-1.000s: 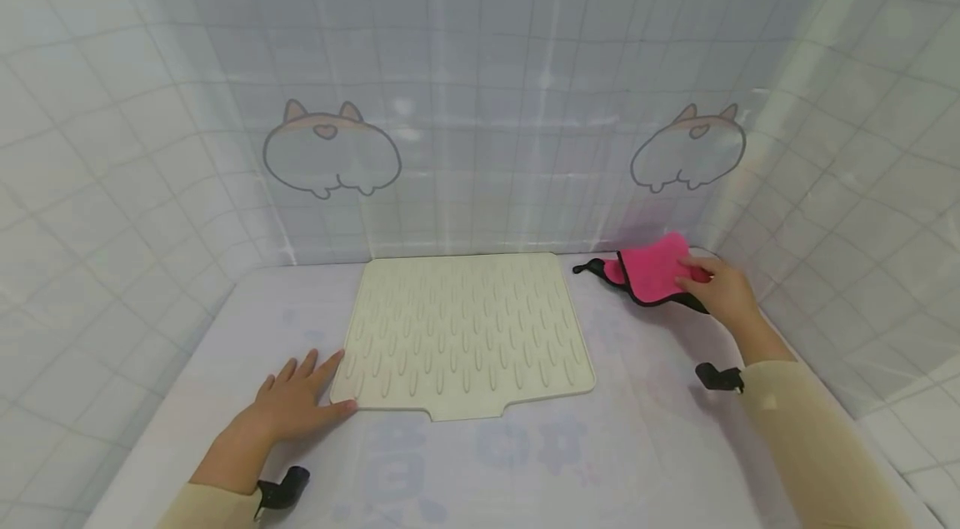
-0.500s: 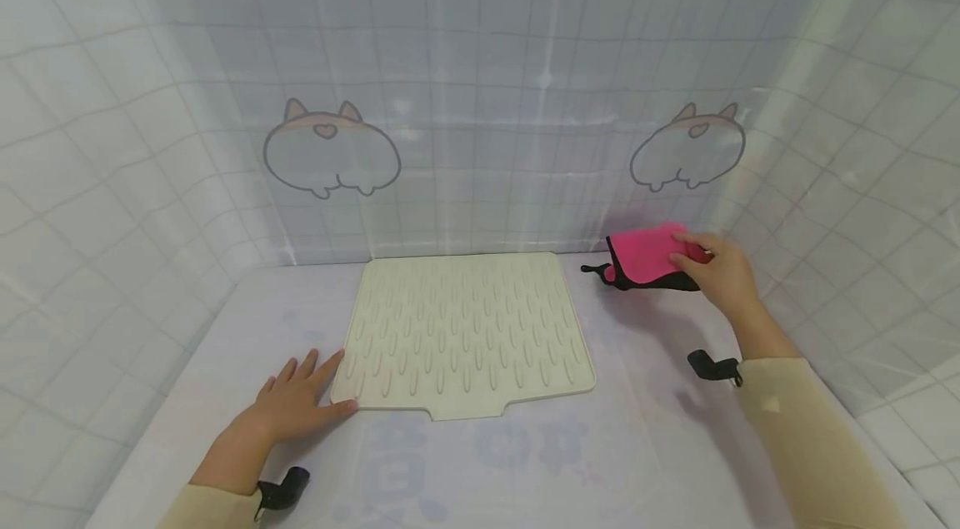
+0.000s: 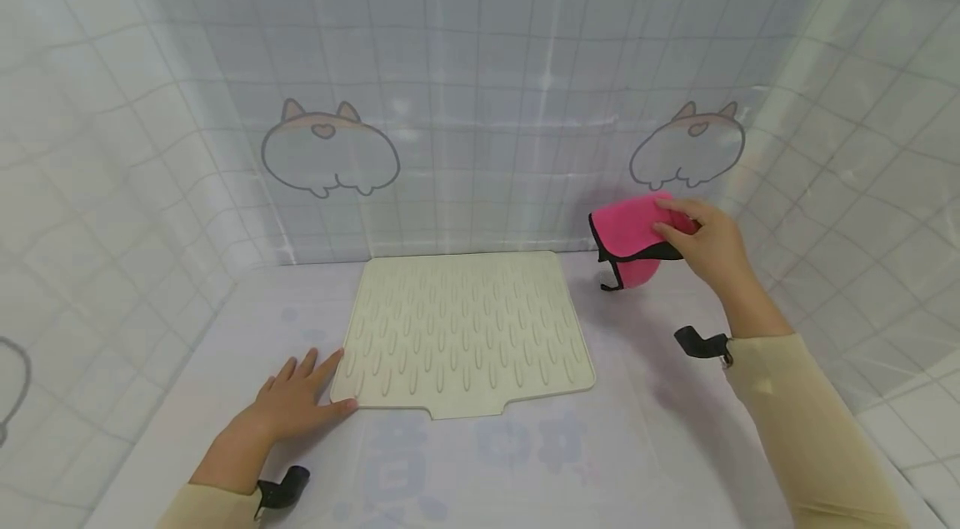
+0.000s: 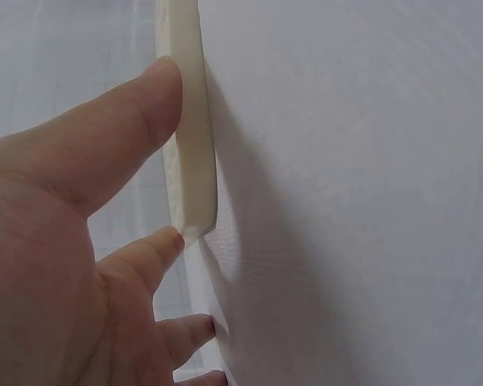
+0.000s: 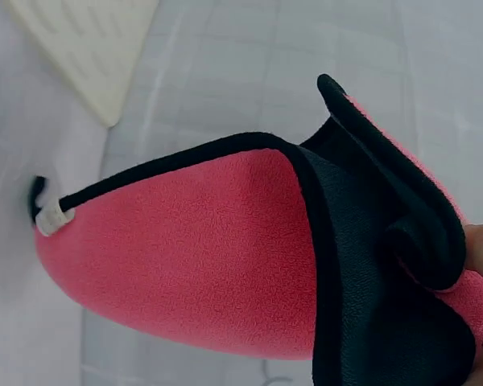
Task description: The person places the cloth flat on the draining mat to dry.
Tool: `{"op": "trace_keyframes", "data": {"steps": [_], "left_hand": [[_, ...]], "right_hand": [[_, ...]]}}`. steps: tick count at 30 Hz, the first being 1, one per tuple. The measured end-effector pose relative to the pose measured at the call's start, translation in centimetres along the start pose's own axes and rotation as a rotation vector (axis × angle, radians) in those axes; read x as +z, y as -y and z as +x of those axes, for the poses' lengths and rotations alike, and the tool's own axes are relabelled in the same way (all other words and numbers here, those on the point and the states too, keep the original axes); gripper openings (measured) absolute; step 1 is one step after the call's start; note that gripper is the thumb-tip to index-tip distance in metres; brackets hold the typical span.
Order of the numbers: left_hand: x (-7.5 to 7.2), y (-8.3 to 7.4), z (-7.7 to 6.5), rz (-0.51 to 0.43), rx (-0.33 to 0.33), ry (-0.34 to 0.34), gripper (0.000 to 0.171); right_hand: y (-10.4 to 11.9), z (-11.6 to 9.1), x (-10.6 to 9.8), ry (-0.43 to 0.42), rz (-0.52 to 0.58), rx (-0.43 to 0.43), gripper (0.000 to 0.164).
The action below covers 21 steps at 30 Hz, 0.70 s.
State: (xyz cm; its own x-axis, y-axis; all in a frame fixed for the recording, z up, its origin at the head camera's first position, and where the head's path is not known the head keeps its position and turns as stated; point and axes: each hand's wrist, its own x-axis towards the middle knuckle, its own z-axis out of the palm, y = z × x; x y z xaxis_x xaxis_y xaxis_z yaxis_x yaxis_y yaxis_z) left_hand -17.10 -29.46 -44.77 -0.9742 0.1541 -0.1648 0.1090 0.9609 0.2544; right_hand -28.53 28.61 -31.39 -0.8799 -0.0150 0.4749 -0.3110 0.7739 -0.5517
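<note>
A pink cloth (image 3: 628, 227) with black edging hangs from my right hand (image 3: 716, 250), which pinches it between thumb and fingers at the back right, above the table. In the right wrist view the cloth (image 5: 201, 257) shows a dark side, a small white tag and a black loop, and is partly folded over. My left hand (image 3: 292, 404) lies spread at the near left corner of a cream ridged mat (image 3: 465, 329). In the left wrist view its thumb (image 4: 163, 96) touches the mat's thick edge (image 4: 195, 145), and one fingertip meets the corner.
The table (image 3: 540, 471) has a pale cover with faint printed marks. A back wall (image 3: 480, 96) with a grid pattern and two animal drawings rises behind the mat, and similar side walls (image 3: 885, 204) stand left and right.
My right hand has raised the cloth and drawn it a little left, so its lower flap now dangles. The left hand and the mat have stayed put.
</note>
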Motion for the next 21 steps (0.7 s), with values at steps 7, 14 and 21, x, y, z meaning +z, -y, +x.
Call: {"op": "trace_keyframes", "data": {"steps": [7,14,21], "left_hand": [[-0.1,-0.1,0.0,-0.002,-0.006,0.002,0.099],[0.0,0.1,0.1,-0.008,-0.009,0.008,0.099],[0.1,0.2,0.2,-0.01,-0.017,0.017,0.099]], "right_hand": [[2.3,1.4,0.2,-0.031,0.014,-0.08,0.042],[4.7,2.8,0.4,-0.014,0.041,-0.142,0.04],[7.0,3.9,0.9,0.012,0.055,-0.156,0.04]]}}
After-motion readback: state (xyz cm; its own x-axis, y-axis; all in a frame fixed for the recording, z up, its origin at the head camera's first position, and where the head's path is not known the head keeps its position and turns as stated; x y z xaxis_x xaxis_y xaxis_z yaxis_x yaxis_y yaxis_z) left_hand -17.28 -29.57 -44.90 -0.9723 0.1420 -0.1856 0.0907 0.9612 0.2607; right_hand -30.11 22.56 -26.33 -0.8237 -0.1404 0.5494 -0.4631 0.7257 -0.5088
